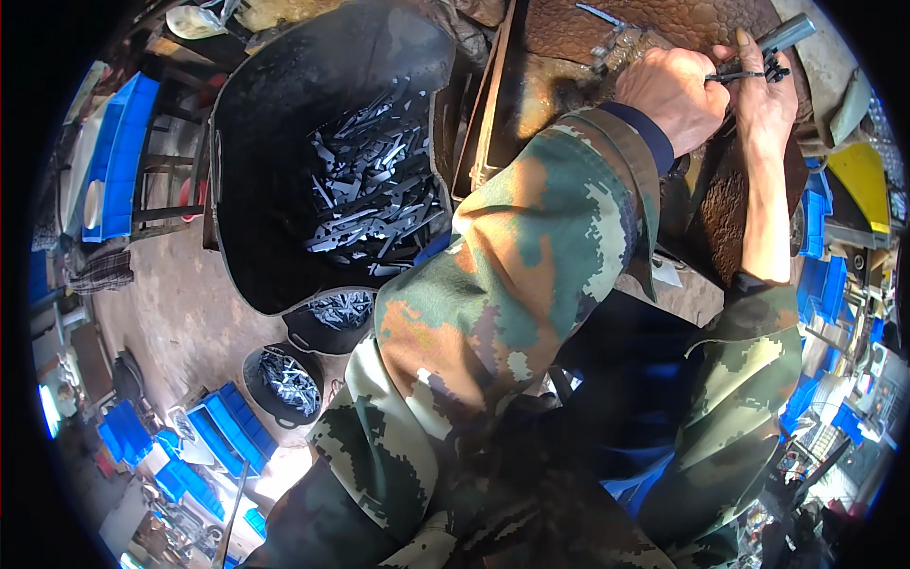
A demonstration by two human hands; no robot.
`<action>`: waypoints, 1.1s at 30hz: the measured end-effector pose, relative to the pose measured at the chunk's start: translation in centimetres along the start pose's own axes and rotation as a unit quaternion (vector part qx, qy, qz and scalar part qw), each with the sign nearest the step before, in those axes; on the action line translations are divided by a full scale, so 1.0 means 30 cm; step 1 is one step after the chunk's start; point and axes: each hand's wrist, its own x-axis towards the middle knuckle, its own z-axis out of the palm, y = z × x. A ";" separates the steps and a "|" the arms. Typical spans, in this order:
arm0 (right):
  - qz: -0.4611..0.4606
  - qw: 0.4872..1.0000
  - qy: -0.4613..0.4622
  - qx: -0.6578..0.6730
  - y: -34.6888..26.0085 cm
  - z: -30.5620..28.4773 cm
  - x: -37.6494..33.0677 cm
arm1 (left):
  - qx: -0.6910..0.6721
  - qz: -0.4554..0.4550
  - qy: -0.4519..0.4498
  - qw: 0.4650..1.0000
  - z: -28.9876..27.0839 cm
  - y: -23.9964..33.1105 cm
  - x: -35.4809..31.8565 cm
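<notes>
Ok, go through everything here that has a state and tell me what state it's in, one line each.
left hand: closed, gripping a small dark metal piece on the workbench
right hand: closed on the same piece, fingers pinching it
large black tub: open, partly filled with grey metal strips
two small black buckets: open, holding metal parts
blue crates: stacked on the floor, contents unclear

A metal workshop: a big black tub heaped with flat steel blanks, two smaller buckets of the same parts on the dusty concrete floor, stacked blue plastic bins, and a rusty, grimy table.
</notes>
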 end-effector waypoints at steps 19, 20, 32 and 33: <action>-0.015 1.000 -0.007 0.005 0.018 -0.016 0.009 | 0.024 -0.005 -0.040 0.999 -0.004 0.020 0.002; -0.018 1.000 -0.006 -0.006 0.012 -0.019 0.008 | 0.020 -0.001 -0.042 0.999 -0.003 0.020 0.004; -0.016 1.000 -0.004 0.002 0.013 -0.019 0.000 | 0.012 -0.007 -0.048 0.999 -0.010 0.028 -0.002; -0.016 1.000 -0.007 0.017 0.016 -0.016 0.001 | 0.012 -0.009 -0.049 0.999 -0.011 0.026 -0.003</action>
